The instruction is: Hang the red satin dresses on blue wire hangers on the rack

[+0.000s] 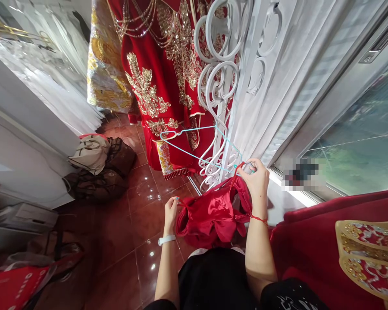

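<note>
The shiny red satin dress (213, 215) hangs between 2 hands, above the brown tiled floor (132, 228). It looks light, soft and slippery. The left hand (171, 209) pinches 1 thin strap. The right hand (255, 176) pinches the other against the thin blue wire hanger (194, 151). The straps look best to hold.

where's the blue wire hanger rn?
Head view, centre: the blue wire hanger sits against the white scrollwork stand, in front of the red embroidered gown; the right hand pinches its right end, above the red satin garment.

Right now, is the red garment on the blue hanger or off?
Mostly off: the red garment sags bunched below the blue hanger; right hand pinches its strap at the hanger's end, left hand apart.
</note>
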The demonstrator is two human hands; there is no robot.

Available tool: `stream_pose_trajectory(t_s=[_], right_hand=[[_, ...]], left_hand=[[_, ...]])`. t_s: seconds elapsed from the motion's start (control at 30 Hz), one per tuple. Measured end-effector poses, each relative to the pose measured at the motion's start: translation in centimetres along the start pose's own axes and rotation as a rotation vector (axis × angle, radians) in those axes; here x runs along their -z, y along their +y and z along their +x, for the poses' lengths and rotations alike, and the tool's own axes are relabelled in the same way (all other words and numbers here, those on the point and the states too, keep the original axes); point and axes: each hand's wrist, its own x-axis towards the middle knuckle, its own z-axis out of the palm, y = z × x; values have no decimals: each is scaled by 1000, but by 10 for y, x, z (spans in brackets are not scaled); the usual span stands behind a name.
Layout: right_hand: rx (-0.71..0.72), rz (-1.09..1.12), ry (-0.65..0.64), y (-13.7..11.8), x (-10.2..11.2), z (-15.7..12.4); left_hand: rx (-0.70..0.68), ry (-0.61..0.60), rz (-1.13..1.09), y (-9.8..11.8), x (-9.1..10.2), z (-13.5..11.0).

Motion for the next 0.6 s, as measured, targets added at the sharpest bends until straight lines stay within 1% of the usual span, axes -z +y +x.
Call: stream_pose_trajectory(t_s=[0.07,0.13,0.2,0.27,0.33,0.4,0.5,0.6], right_hand=[[25,4,-4,2,1,2],[73,10,-1,6,3,6],[121,1,28,10,4,16],[146,-18,77,16,7,29],[142,-24,117,21,9,47],[120,-16,106,25,12,65],[99,20,-8,30,16,89],[101,62,-89,34,18,104]], left_hand=[[-18,43,-30,6,3,5],[-47,96,-41,20,13,13],[-80,138,-32,43,25,23],[-113,159,4,72,34,36],[-138,155,48,105,39,48],[-156,148,32,136,40,60],[-175,72,-102,176,37,78],[-154,-21,-184,207,29,90]])
